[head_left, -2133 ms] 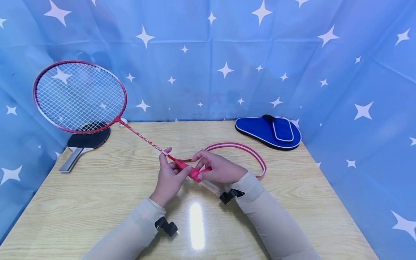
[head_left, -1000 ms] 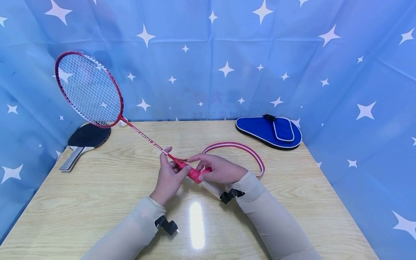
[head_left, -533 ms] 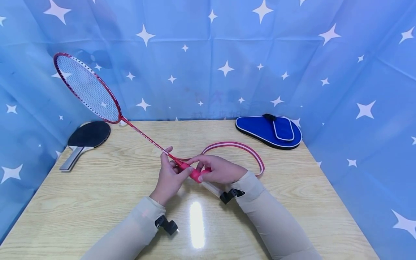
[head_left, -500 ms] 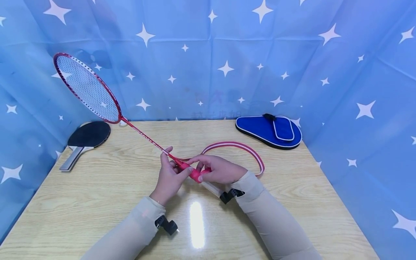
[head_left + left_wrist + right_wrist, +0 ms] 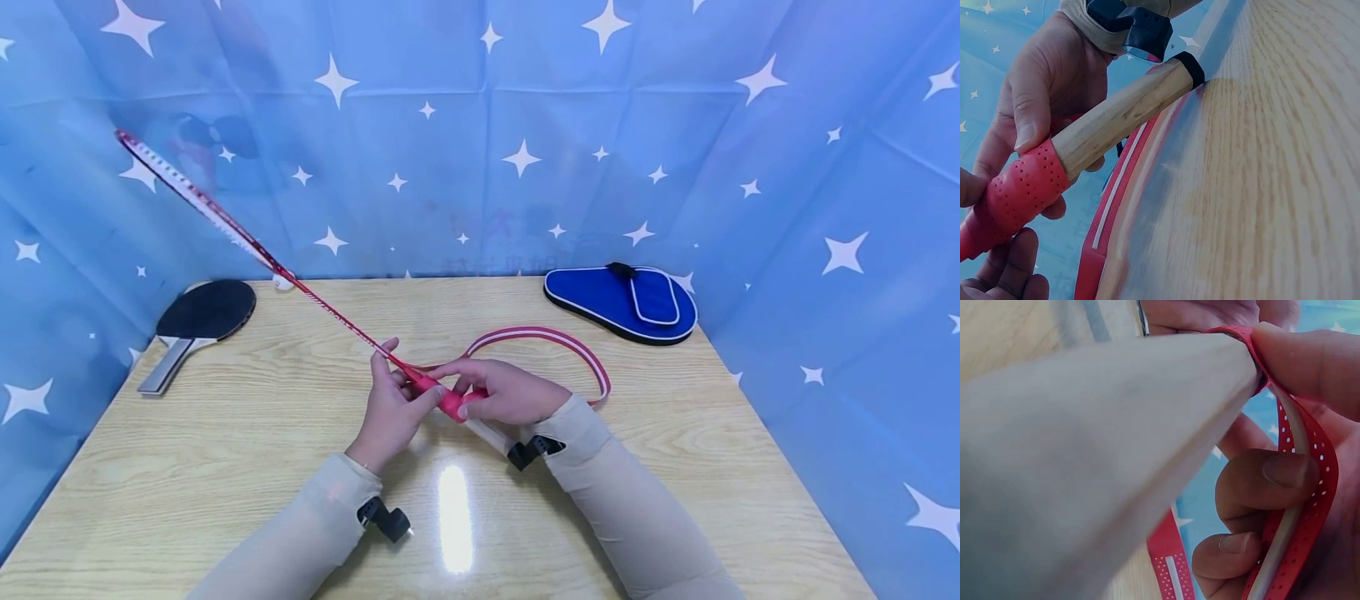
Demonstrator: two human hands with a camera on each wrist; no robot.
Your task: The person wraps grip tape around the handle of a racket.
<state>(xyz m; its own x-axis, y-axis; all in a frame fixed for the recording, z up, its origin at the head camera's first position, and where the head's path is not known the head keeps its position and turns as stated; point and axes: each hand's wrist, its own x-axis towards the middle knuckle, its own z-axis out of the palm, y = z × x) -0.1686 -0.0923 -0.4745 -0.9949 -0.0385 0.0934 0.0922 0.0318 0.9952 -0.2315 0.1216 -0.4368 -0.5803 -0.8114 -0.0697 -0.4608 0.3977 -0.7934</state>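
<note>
Over table (image 5: 247, 450), racket (image 5: 330, 310) rotated, now edge-on

The head view is bright, with a white glare strip (image 5: 454, 521) at six o'clock on the pale wood-grain tabletop (image 5: 262, 433). Both wrist views are dimmer; the right one blurs the pale, tapering wooden handle (image 5: 1085, 437) toward nine o'clock.

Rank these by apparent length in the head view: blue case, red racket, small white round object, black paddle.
1. Red racket, clearly longest
2. Blue case and black paddle: too alike to rank
3. Small white round object
</note>
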